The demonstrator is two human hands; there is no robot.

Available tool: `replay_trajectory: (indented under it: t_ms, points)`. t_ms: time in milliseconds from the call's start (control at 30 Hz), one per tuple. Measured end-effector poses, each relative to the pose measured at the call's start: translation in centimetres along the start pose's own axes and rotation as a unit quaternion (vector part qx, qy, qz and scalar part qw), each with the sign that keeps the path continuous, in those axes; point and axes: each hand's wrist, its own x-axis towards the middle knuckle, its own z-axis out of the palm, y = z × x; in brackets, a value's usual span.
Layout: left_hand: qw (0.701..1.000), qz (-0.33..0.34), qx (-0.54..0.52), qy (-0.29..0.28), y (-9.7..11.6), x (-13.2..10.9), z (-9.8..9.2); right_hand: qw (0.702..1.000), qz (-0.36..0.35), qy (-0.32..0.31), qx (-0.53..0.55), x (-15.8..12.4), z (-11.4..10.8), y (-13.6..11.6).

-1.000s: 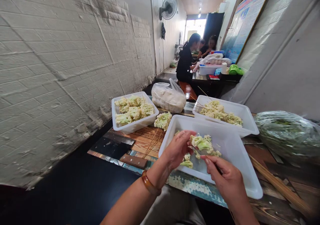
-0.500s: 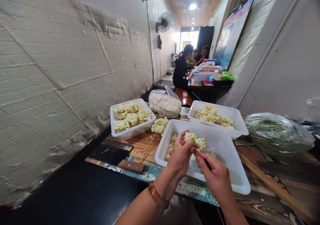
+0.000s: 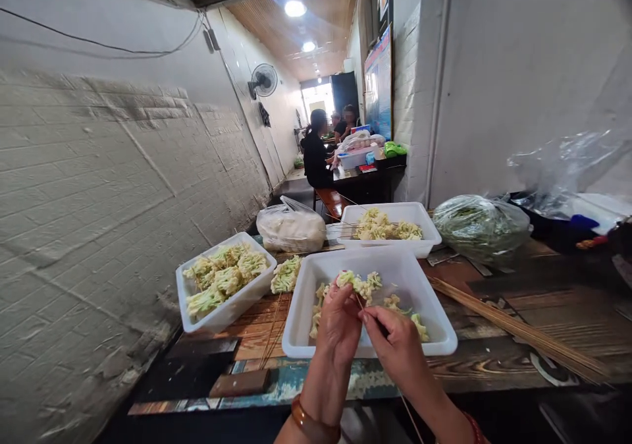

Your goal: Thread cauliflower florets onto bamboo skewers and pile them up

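Observation:
My left hand [image 3: 340, 322] is closed around cauliflower florets [image 3: 351, 279], above a white plastic tub [image 3: 442, 345]. Pinched in my right hand [image 3: 395, 338] is a thin wooden skewer [image 3: 409, 416]; its tip end meets the florets at my left fingers, and its lower end hangs below my right hand. Loose cauliflower pieces [image 3: 316, 322] lie in the tub beneath. Just left of the tub, a bunch of skewered cauliflower [image 3: 286, 275] rests on the table with its sticks pointing toward me.
Skewered cauliflower fills a left tub [image 3: 184, 309]; a back tub [image 3: 434, 240] holds more. A cleaver [image 3: 241, 383] lies front left, a skewer bundle [image 3: 523, 329] on the right. Bagged white food [image 3: 291, 226] and bagged greens [image 3: 481, 226] stand behind. People [image 3: 316, 147] sit farther off.
The view has swung right, so the scene sits farther left. My hands stay together over the tub, the right one still pinching the skewer against the florets.

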Motion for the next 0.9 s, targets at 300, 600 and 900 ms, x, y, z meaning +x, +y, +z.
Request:
replay_trajectory:
  t_ms: [300,600,900]
  points:
    - [0.999,0.024,0.026,0.023,-0.8,-0.3,1.3,0.999,-0.01,0.046,0.0,0.0,-0.4,-0.2]
    - [0.999,0.031,0.014,0.019,-2.0,-1.5,1.9,0.998,0.015,0.056,-0.005,0.0,-0.4,0.3]
    - [0.999,0.051,0.001,0.0,0.4,-1.3,0.0,0.999,0.022,-0.01,0.025,-0.2,-1.0,0.4]
